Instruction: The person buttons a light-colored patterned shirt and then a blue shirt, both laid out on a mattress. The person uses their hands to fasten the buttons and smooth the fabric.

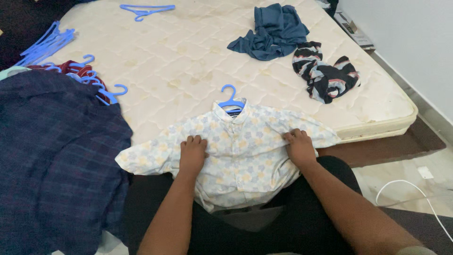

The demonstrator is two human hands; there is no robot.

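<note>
A pale short-sleeved shirt (243, 151) with a yellow and blue floral print lies flat at the near edge of a cream mattress (188, 61), on a blue plastic hanger (231, 99) whose hook sticks out above the collar. My left hand (192, 153) presses on the shirt's left shoulder area, fingers curled into the fabric. At the right shoulder and sleeve my right hand (299, 147) grips the cloth the same way. The shirt's lower part drapes over my lap in black trousers.
A dark blue checked garment (56, 156) covers the left side, over red clothing with blue hangers (94, 78). More blue hangers (45, 45) lie far left, and one hanger (146, 10) at the top. A crumpled blue garment (273, 30) and a striped dark garment (325, 73) lie far right. A white cable (415, 189) is on the floor.
</note>
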